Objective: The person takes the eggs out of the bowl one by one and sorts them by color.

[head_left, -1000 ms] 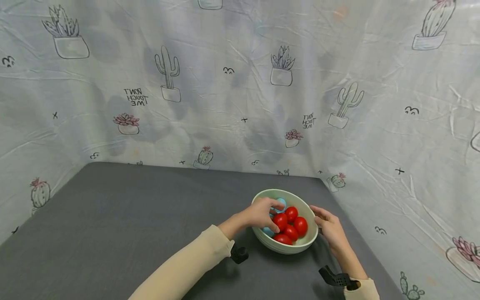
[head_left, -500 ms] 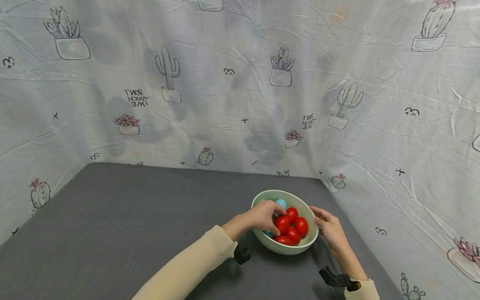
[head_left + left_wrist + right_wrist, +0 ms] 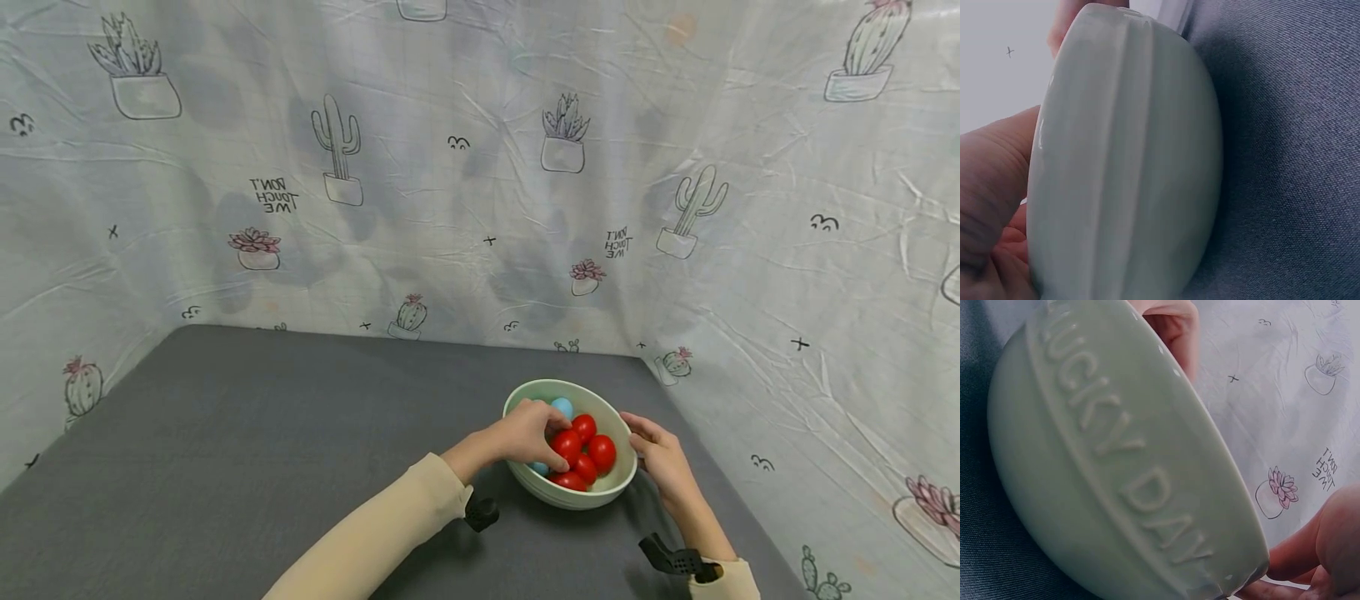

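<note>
A pale green bowl (image 3: 566, 498) holds several red egg-shaped pieces (image 3: 602, 454) and light blue ones (image 3: 562, 407). Reaching over its left rim, my left hand (image 3: 525, 432) has thumb and fingers curled round a red piece (image 3: 566, 447) among the others; its fingertips are partly hidden. At the right rim rests my right hand (image 3: 660, 458), fingers against the bowl's outer side. The left wrist view shows the bowl's ribbed side (image 3: 1125, 156) and part of the left hand (image 3: 991, 187). Raised letters mark the bowl (image 3: 1116, 450) beside the right hand (image 3: 1322, 544) in the right wrist view.
The dark grey tabletop (image 3: 262, 450) extends left of the bowl. A pale curtain (image 3: 450, 183) with cactus drawings stands behind and along both sides, near the table's right edge. Each wrist wears a black device, one (image 3: 482, 512) at the left and one (image 3: 671, 558) at the right.
My left hand has shifted slightly to the right inside the bowl, and the red piece at its fingers has moved a little with it. The right hand has stayed at the rim.
</note>
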Demonstrator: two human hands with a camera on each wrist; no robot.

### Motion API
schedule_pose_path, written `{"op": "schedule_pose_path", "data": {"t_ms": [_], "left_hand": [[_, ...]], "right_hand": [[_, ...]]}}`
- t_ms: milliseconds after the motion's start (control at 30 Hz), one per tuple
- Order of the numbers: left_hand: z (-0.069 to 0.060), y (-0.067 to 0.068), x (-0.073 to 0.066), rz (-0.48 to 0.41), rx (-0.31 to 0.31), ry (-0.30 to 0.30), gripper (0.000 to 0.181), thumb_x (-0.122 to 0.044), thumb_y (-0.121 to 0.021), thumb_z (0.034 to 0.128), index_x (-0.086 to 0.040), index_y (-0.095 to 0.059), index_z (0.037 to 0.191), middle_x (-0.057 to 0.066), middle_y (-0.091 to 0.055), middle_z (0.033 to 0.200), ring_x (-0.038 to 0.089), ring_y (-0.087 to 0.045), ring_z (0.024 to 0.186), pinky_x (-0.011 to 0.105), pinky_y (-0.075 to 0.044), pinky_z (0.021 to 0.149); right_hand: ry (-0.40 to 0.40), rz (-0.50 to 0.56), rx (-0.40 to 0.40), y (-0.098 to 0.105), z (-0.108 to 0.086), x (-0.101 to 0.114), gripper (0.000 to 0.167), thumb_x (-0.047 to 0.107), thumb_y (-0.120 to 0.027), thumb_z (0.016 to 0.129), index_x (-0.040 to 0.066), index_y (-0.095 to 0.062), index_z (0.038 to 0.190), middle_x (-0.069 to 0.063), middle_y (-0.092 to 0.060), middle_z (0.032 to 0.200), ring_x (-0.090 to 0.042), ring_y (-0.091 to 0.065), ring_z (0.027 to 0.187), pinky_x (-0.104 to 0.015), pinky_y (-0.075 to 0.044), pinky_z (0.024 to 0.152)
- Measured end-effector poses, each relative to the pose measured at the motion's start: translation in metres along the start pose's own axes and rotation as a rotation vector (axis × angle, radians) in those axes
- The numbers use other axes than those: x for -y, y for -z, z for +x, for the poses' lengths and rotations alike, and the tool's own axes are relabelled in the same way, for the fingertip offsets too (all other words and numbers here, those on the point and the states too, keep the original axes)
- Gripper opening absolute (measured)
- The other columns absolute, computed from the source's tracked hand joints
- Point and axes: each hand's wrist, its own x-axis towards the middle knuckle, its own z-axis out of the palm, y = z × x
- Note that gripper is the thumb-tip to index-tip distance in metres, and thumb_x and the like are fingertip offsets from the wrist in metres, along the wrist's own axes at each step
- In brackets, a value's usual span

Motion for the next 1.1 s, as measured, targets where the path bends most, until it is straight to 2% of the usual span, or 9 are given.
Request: {"op": "schedule_pose_path", "data": {"t_ms": [100, 200, 467, 600, 700, 833, 867, 1067, 1100], "left_hand": [[-0.004, 0.001, 0.001, -0.058, -0.029, -0.011, 0.049, -0.020, -0.088, 0.0752, -0.005, -0.070, 0.119, -0.006, -0.070, 0.103, -0.001, -0.063, 0.085, 0.012, -0.049, 0.074], [-0.008, 0.003, 0.001, -0.152, -0.098, -0.016, 0.050, -0.020, -0.087, 0.0759, -0.005, -0.069, 0.120, -0.007, -0.069, 0.102, -0.001, -0.063, 0.085, 0.013, -0.051, 0.073], [-0.030, 0.031, 0.010, -0.393, -0.433, 0.020, 0.052, -0.026, -0.087, 0.0778, -0.009, -0.067, 0.122, -0.003, -0.069, 0.103, 0.014, -0.067, 0.091, 0.023, -0.056, 0.075], [-0.048, 0.048, 0.019, -0.447, -0.543, 0.077, 0.053, -0.026, -0.087, 0.0772, -0.009, -0.066, 0.122, 0.003, -0.068, 0.110, 0.016, -0.068, 0.095, 0.026, -0.056, 0.079], [-0.063, 0.053, 0.028, -0.428, -0.564, 0.137, 0.054, -0.028, -0.088, 0.0757, -0.009, -0.066, 0.122, 0.004, -0.068, 0.111, 0.015, -0.068, 0.094, 0.027, -0.056, 0.080], [-0.081, 0.054, 0.046, -0.364, -0.553, 0.218, 0.054, -0.031, -0.089, 0.0733, -0.011, -0.068, 0.118, 0.001, -0.069, 0.106, 0.013, -0.067, 0.091, 0.033, -0.056, 0.081], [-0.084, 0.053, 0.050, -0.343, -0.548, 0.232, 0.054, -0.032, -0.090, 0.0729, -0.011, -0.068, 0.117, 0.000, -0.070, 0.104, 0.012, -0.067, 0.091, 0.034, -0.054, 0.085], [-0.096, 0.046, 0.073, -0.265, -0.465, 0.282, 0.051, -0.030, -0.089, 0.0735, -0.007, -0.068, 0.114, 0.001, -0.069, 0.101, 0.016, -0.066, 0.089, 0.039, -0.054, 0.083], [-0.096, 0.044, 0.075, -0.260, -0.450, 0.292, 0.052, -0.030, -0.089, 0.0734, -0.006, -0.069, 0.114, 0.002, -0.069, 0.102, 0.017, -0.066, 0.090, 0.039, -0.056, 0.078]], "right_hand": [[0.012, -0.001, 0.005, 0.000, -0.001, 0.000, 0.040, 0.005, -0.041, 0.105, -0.006, -0.044, 0.143, -0.026, -0.049, 0.139, -0.022, -0.058, 0.110, -0.027, -0.054, 0.078], [0.018, -0.003, 0.005, 0.001, -0.001, -0.001, 0.040, 0.005, -0.041, 0.105, -0.007, -0.043, 0.143, -0.026, -0.048, 0.140, -0.020, -0.058, 0.110, -0.027, -0.054, 0.078], [0.022, -0.022, 0.001, 0.000, 0.001, -0.002, 0.040, 0.005, -0.041, 0.105, -0.006, -0.045, 0.143, -0.026, -0.050, 0.139, -0.024, -0.058, 0.111, -0.027, -0.054, 0.078], [0.030, -0.022, 0.005, 0.000, 0.003, 0.000, 0.040, 0.005, -0.041, 0.105, -0.006, -0.045, 0.143, -0.027, -0.050, 0.138, -0.025, -0.058, 0.112, -0.026, -0.054, 0.078], [0.027, -0.020, 0.009, 0.000, 0.004, 0.000, 0.040, 0.005, -0.041, 0.105, -0.006, -0.044, 0.143, -0.026, -0.049, 0.139, -0.023, -0.058, 0.111, -0.025, -0.053, 0.079], [0.026, -0.024, 0.012, 0.001, 0.004, 0.000, 0.040, 0.006, -0.041, 0.105, -0.005, -0.044, 0.144, -0.026, -0.049, 0.139, -0.023, -0.057, 0.112, -0.026, -0.053, 0.079], [0.028, -0.025, 0.014, 0.001, 0.004, 0.000, 0.040, 0.005, -0.041, 0.105, -0.006, -0.044, 0.144, -0.026, -0.049, 0.139, -0.024, -0.057, 0.112, -0.026, -0.053, 0.079], [0.030, -0.028, 0.013, 0.000, 0.003, 0.000, 0.040, 0.006, -0.041, 0.105, -0.006, -0.044, 0.144, -0.026, -0.049, 0.140, -0.025, -0.057, 0.112, -0.026, -0.054, 0.078], [0.030, -0.027, 0.012, 0.000, 0.003, -0.001, 0.040, 0.006, -0.041, 0.105, -0.006, -0.044, 0.143, -0.026, -0.049, 0.139, -0.025, -0.058, 0.112, -0.026, -0.054, 0.078]]}}
